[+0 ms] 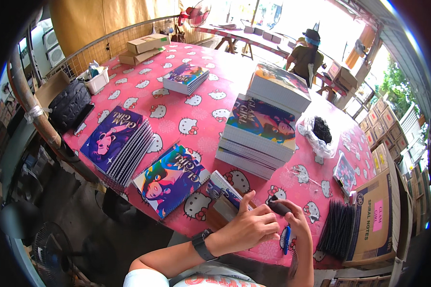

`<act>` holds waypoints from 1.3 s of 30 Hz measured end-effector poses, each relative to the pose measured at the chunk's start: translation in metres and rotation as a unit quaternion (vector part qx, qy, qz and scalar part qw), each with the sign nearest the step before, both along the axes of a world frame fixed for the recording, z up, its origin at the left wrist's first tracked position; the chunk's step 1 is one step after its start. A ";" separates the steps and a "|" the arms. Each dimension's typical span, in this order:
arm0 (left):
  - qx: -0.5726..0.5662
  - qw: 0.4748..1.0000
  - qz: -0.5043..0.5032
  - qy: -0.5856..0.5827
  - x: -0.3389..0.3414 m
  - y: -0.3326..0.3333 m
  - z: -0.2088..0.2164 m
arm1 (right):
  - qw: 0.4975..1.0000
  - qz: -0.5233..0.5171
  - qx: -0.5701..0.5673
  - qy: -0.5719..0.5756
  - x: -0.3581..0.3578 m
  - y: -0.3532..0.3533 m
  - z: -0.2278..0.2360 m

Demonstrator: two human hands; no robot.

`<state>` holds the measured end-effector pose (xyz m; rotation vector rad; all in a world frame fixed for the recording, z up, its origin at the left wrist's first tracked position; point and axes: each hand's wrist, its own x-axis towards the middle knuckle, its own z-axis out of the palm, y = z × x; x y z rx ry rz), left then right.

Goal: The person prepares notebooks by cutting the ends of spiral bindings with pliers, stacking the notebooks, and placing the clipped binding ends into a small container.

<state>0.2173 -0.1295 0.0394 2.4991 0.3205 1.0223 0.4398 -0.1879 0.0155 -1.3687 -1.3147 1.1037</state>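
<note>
My left hand (254, 225), a dark watch on its wrist, has one finger raised and the others curled together close to my right hand. Whatever its fingertips pinch is hidden. My right hand (297, 221) closes round a dark, rounded black object (278, 205) whose kind I cannot make out. By that hand lies a blue pen (286, 240). Just beyond my left hand, a notebook (222, 188) rests against a brown box-like block (221, 213). A colourful spiral notebook (172, 179) lies flat to the left, beside a stack of purple spiral notebooks (117, 141).
Tall notebook stacks (258, 129) rise mid-table, with a smaller stack (186, 79) farther back. Right: black spiral coils (336, 229), a cardboard carton (373, 220) and a plastic bag of black material (319, 136). A black bag (69, 107) sits left. Another person (306, 57) is at a far table.
</note>
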 end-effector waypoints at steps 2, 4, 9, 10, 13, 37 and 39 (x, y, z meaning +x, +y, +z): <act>-0.007 1.000 0.026 0.001 -0.013 0.009 0.006 | 0.999 -0.004 0.003 -0.037 -0.003 -0.015 0.010; -0.042 0.990 0.091 -0.098 -0.035 0.030 0.020 | 0.994 -0.019 0.065 0.081 0.001 -0.036 0.006; -0.028 0.903 0.391 0.178 -0.127 0.100 -0.073 | 0.970 -0.016 0.141 0.196 -0.007 -0.046 0.004; -0.023 0.867 0.426 0.258 -0.137 0.100 -0.094 | 0.971 -0.007 0.135 0.198 -0.008 -0.043 0.003; -0.039 0.847 0.450 0.280 -0.135 0.106 -0.094 | 0.974 -0.002 0.141 0.175 -0.015 -0.039 0.017; -0.018 0.995 0.101 0.005 -0.029 0.019 0.002 | 0.989 0.104 0.106 -0.012 -0.032 -0.031 0.068; -0.011 0.995 0.100 0.009 -0.031 0.020 0.004 | 0.964 -0.022 0.038 -0.262 -0.028 -0.022 0.049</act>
